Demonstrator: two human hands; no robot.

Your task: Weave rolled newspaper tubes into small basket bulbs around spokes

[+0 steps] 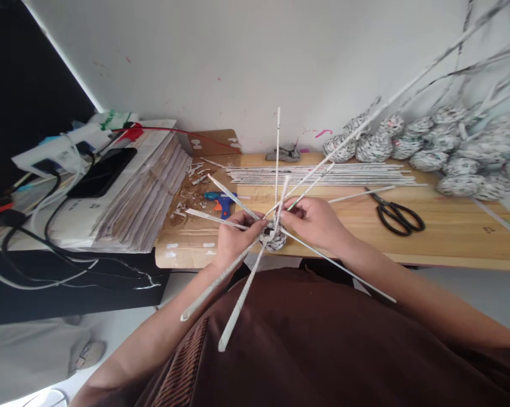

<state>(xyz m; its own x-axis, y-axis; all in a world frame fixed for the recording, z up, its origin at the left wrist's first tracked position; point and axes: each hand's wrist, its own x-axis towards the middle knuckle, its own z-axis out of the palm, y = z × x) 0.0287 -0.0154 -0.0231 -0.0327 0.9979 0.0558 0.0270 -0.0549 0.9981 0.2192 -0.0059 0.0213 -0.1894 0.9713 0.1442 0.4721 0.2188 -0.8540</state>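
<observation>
A small ball-shaped weave of rolled newspaper point(273, 239) sits low between my hands, near the table's front edge. Several paper tubes point(242, 299) fan out from it in all directions. My left hand point(237, 236) is closed around its left side, thumb on the rim. With thumb and fingers pinched, my right hand point(309, 219) grips a paper tube at the upper right of the weave. One long paper tube point(382, 113) runs from the rim far up to the right. The fingertips partly hide the weave's upper edge.
Black scissors point(398, 218) lie to the right. Behind are a row of paper tubes point(323, 174) and many finished woven balls point(376, 146). A blue glue gun point(224, 204) lies left, beside paper scraps. A tall paper stack point(132, 198) carries a phone point(102, 172) and cables.
</observation>
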